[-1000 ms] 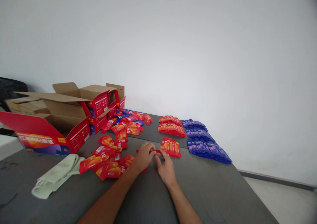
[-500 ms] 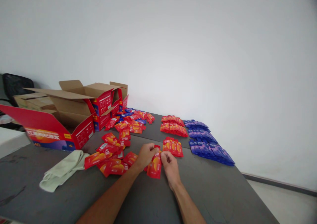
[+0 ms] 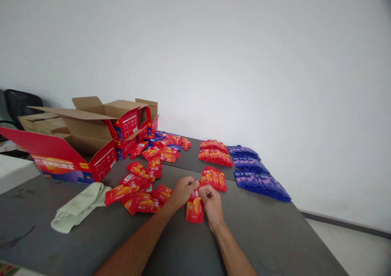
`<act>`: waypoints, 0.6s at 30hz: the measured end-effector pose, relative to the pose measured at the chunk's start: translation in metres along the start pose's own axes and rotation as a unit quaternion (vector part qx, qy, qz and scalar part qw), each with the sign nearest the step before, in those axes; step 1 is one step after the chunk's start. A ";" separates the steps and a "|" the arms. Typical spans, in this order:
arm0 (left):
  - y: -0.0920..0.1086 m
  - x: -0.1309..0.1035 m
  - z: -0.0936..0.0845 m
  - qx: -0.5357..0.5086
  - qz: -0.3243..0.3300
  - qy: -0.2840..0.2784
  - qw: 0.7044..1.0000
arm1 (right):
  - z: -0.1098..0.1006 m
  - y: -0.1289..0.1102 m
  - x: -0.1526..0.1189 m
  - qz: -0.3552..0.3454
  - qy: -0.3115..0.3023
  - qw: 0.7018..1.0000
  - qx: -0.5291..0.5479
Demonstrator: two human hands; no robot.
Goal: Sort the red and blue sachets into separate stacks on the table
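Between my two hands hangs a red pouch (image 3: 194, 207) with orange fruit and white lettering on its front. My left hand (image 3: 184, 189) pinches its top from the left, thumb over the upper edge. On the other side my right hand (image 3: 211, 201) has its fingers closed at the pouch's upper right edge. Just beyond lies a short overlapping row of red pouches (image 3: 214, 179). To the left of my left hand, a loose pile of red pouches (image 3: 140, 200) is scattered on the grey table (image 3: 171, 243).
Open red cartons (image 3: 104, 160) stand at the left, flaps spread. A pale green cloth (image 3: 80, 207) lies before them. Mixed red and blue pouches (image 3: 161, 142) are heaped at the back. Rows of red pouches (image 3: 215, 157) and blue pouches (image 3: 259, 183) lie on the right, near the white wall.
The held pouch has shifted slightly right and hangs a little straighter. Both hands stay at its top edge, the left one a bit further right. The view has tilted slightly.
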State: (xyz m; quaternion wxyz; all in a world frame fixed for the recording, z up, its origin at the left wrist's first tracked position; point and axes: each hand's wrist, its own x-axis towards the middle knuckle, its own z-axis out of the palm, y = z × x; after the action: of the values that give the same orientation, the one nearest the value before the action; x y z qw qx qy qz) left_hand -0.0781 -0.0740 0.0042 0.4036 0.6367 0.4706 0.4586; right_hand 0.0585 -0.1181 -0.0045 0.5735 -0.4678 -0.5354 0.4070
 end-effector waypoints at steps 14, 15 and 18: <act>-0.004 -0.002 -0.006 -0.006 0.017 -0.062 0.998 | -0.001 0.001 0.002 0.010 0.003 0.999 0.044; -0.005 -0.001 -0.006 -0.011 0.022 -0.051 0.998 | -0.001 0.001 0.002 0.016 -0.009 0.999 0.040; -0.007 0.001 -0.006 -0.040 0.011 -0.007 0.999 | -0.001 0.001 0.001 0.027 -0.043 0.999 0.002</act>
State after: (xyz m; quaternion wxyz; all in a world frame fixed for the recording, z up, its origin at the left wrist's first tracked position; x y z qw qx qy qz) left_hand -0.0850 -0.0708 -0.0011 0.4273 0.6284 0.4422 0.4764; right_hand 0.0598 -0.1166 -0.0054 0.5398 -0.4631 -0.5461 0.4427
